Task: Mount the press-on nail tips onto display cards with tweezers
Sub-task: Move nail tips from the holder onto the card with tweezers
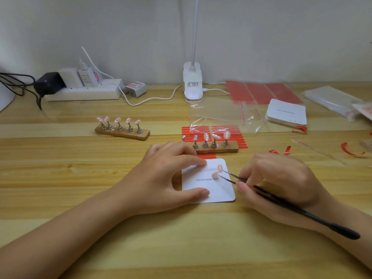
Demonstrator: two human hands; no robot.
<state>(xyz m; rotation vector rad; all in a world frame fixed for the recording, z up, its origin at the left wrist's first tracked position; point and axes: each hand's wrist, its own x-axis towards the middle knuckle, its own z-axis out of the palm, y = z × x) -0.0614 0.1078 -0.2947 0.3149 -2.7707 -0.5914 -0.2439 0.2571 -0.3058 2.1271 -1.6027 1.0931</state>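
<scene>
- Far left of both hands, at the back of the bench: white power strip with plugged adapters, black one at its left end.
- Up and left of the left hand: wooden nail stand, five pink tips on metal posts.
- Left hand flat on the bench, forefinger tip pressing the top edge of the display card, thumb tip on its lower left part; fingers fairly straight, grasping nothing.
- Behind the hands: clip lamp, white, against the wall.
- Just beyond the left knuckles: second stand on red adhesive strips, three tips on the right posts, two bare posts at left.
- On the card, printed "Handmade Nail": one pink nail tip near the top right; another nail tip just below it, at the tweezer points.
- Right hand right of the card, fingers pinching black tweezers; grip of the tweezers narrowed on that lower tip, contact too small to confirm.
- Up and right of the right hand: stack of blank cards, red sheets, clear bags, curled red liners.
</scene>
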